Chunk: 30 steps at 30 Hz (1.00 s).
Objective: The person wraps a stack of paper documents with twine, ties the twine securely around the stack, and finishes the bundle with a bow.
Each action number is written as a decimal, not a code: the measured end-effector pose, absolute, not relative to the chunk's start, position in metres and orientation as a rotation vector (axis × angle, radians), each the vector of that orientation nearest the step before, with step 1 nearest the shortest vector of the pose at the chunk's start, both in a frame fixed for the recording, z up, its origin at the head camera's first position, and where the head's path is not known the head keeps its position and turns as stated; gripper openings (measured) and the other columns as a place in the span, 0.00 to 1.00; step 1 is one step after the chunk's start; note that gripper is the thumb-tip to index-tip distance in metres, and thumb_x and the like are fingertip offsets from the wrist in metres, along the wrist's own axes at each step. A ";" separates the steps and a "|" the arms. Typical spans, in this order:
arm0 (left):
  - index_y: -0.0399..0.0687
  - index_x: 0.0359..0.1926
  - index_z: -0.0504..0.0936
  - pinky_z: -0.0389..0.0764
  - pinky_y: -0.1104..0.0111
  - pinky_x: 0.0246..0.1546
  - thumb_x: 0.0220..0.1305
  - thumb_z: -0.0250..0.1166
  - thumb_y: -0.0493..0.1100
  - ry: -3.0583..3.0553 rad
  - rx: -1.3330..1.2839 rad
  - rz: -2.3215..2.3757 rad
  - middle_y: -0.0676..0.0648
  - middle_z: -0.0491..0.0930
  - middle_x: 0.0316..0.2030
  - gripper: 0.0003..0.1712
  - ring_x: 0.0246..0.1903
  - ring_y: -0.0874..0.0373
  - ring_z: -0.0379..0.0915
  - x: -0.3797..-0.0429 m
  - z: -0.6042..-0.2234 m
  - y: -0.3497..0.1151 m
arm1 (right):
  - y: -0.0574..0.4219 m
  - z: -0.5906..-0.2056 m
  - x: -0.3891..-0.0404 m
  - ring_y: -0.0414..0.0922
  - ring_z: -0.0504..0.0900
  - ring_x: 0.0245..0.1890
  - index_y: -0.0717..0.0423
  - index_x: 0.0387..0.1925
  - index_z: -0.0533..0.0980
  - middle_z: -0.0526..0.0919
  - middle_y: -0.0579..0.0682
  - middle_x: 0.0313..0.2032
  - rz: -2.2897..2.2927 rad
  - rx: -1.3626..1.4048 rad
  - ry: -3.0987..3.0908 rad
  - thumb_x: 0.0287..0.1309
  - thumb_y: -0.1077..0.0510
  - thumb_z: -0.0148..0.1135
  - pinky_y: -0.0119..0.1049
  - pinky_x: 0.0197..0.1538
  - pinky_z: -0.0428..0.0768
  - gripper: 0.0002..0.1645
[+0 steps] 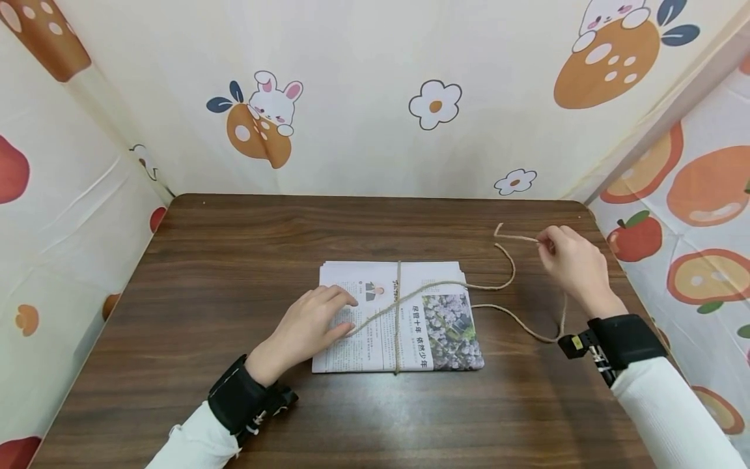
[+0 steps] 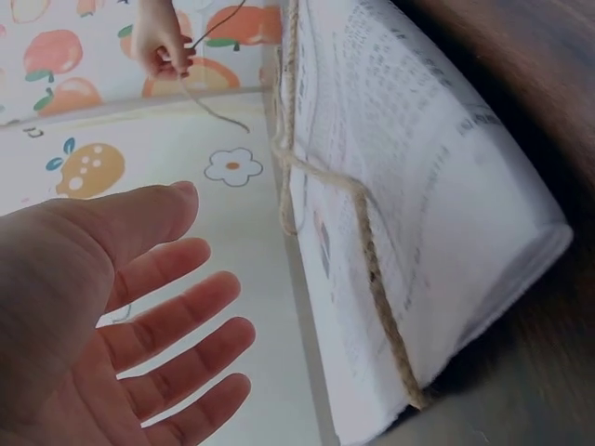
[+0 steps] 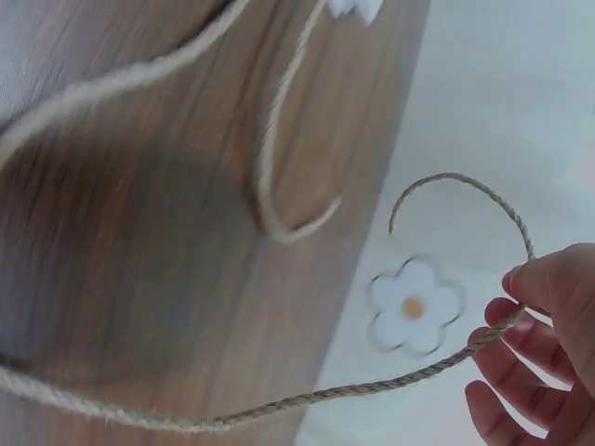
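Observation:
A folded stack of newspapers (image 1: 357,355) lies on the table, a strand of jute twine (image 1: 456,283) running across its middle from top to bottom and another slanting over it. My left hand (image 1: 313,322) hovers at the stack's left edge, fingers relaxed and apart; in the left wrist view the hand (image 2: 84,307) holds nothing. Off to the right, my right hand (image 1: 577,267) pinches the twine near one end, between thumb and fingers. A short tail curls beyond the fingertips in the right wrist view, while the longer twine (image 3: 335,395) hangs back toward the table.
Loose twine lies in curves right of the stack, one free end (image 3: 316,220) on the wood. The brown wooden table (image 1: 263,228) meets a patterned cloth wall (image 1: 351,130) at the back, with similar cloth on both sides. Each wrist wears a black strap (image 1: 629,342) with a camera.

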<state>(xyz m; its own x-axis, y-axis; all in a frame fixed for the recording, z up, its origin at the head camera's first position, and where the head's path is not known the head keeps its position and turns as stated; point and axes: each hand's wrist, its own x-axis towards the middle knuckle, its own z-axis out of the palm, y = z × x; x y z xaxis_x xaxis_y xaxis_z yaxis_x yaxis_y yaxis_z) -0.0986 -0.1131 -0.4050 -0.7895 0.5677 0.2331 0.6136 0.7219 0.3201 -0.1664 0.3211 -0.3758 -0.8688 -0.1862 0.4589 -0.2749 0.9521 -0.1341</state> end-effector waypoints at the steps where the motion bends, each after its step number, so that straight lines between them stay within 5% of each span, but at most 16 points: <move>1: 0.50 0.43 0.80 0.74 0.64 0.44 0.52 0.69 0.47 -2.798 -0.964 -0.591 0.53 0.78 0.42 0.16 0.42 0.58 0.74 -0.099 -0.405 -0.112 | 0.317 -0.374 -0.165 0.49 0.73 0.19 0.59 0.31 0.76 0.75 0.54 0.25 0.272 0.361 -2.629 0.50 0.66 0.59 0.45 0.18 0.67 0.04; 12: 0.49 0.46 0.78 0.76 0.69 0.30 0.53 0.68 0.44 -2.689 -0.821 -0.755 0.53 0.78 0.42 0.18 0.37 0.60 0.76 -0.101 -0.401 -0.094 | 0.259 -0.354 -0.145 0.42 0.70 0.20 0.57 0.31 0.76 0.74 0.49 0.24 0.354 0.635 -2.516 0.50 0.65 0.59 0.38 0.21 0.67 0.05; 30: 0.47 0.48 0.76 0.77 0.65 0.37 0.50 0.70 0.41 -2.472 -0.739 -0.763 0.50 0.77 0.42 0.22 0.41 0.56 0.75 -0.112 -0.390 -0.051 | 0.193 -0.341 -0.125 0.37 0.73 0.26 0.53 0.33 0.76 0.75 0.44 0.28 0.571 0.879 -2.469 0.55 0.62 0.59 0.33 0.26 0.68 0.03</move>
